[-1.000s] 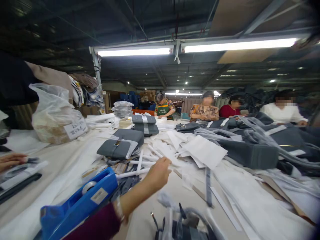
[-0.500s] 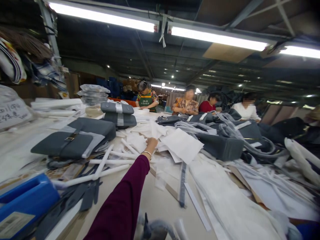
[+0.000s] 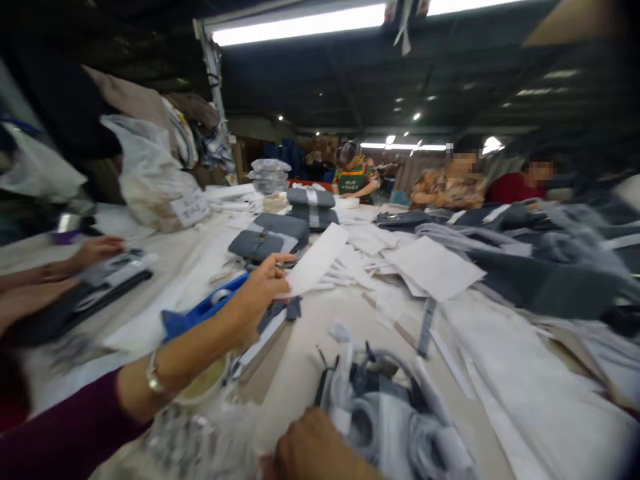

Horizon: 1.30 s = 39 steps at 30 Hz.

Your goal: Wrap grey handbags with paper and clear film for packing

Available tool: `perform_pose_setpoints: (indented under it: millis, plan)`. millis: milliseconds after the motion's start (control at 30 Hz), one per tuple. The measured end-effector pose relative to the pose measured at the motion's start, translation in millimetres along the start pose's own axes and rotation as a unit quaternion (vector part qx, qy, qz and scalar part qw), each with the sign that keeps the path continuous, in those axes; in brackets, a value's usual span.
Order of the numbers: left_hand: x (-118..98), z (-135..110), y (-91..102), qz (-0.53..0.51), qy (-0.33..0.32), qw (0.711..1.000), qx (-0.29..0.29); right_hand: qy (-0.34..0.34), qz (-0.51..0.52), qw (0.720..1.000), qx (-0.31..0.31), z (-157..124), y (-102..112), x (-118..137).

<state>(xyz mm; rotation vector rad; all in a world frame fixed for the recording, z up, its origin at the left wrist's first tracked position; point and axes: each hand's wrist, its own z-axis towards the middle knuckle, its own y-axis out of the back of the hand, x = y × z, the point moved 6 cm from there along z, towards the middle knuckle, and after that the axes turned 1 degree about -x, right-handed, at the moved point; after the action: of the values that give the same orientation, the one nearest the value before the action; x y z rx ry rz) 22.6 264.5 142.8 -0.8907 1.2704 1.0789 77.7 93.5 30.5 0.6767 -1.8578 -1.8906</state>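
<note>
My left hand (image 3: 257, 293), on a maroon-sleeved arm with a bracelet, is shut on one end of a long white paper sheet (image 3: 317, 260) and lifts it above the table (image 3: 310, 353). Just left of that hand lies a blue tape dispenser (image 3: 200, 310). My right hand (image 3: 313, 447) shows only partly at the bottom edge, against a grey bag with paper-wrapped handles (image 3: 390, 413); its grip is hidden and blurred.
Folded grey bags (image 3: 270, 237) and loose white sheets (image 3: 430, 267) cover the middle of the table. A heap of dark grey bags (image 3: 540, 267) fills the right. A co-worker's hand (image 3: 97, 250) works at the left by a full plastic sack (image 3: 150, 173). Other people sit at the far end.
My left arm has pulled back from the paper pile toward me, now with a white sheet in the hand. The view swung left and down; my right hand came into view.
</note>
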Motion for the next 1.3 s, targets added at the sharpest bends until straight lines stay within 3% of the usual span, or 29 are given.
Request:
perform_pose_setpoints:
  millis: [100,167,233,300,400,500,633,700,833,933,1000,1100,1300]
  plan:
    - [12,-110,56.7,0.011,0.115,0.993,-0.019,0.047,0.026,0.998,-0.04,5,-9,19]
    - [32,-171,78.7,0.024,0.196,0.98,0.006,0.051,0.012,0.996,-0.071,3,-9,21]
    - [56,-212,91.1,0.075,0.239,0.967,0.048,0.054,-0.004,0.996,-0.066,1,-7,21]
    - [79,-230,97.8,0.174,0.24,0.953,0.058,0.038,-0.011,0.998,-0.043,1,-5,18]
    - [98,-225,91.4,0.321,0.176,0.93,0.033,0.006,-0.012,1.0,-0.013,3,-2,16]
    - [103,-208,71.6,0.406,0.097,0.908,0.024,0.032,-0.025,0.999,-0.016,6,0,20]
    - [112,-200,58.9,0.496,0.068,0.866,0.018,0.076,-0.035,0.996,-0.036,5,1,24]
    - [115,-202,60.5,0.502,0.068,0.862,0.018,0.069,-0.017,0.996,-0.053,5,2,21]
    - [111,-207,70.7,0.392,0.1,0.914,0.026,0.052,0.064,0.994,-0.076,4,8,17]
    - [105,-206,67.5,0.207,0.157,0.964,0.063,0.055,0.111,0.988,-0.09,2,13,17]
    - [98,-199,57.6,0.065,0.145,0.985,0.07,0.067,0.126,0.985,-0.101,0,18,18]
    - [94,-179,38.2,-0.063,0.075,0.994,0.053,0.087,0.142,0.978,-0.128,-4,26,20]
    - [119,-141,-12.8,-0.077,0.037,0.991,0.1,0.095,0.155,0.966,-0.184,-12,45,20]
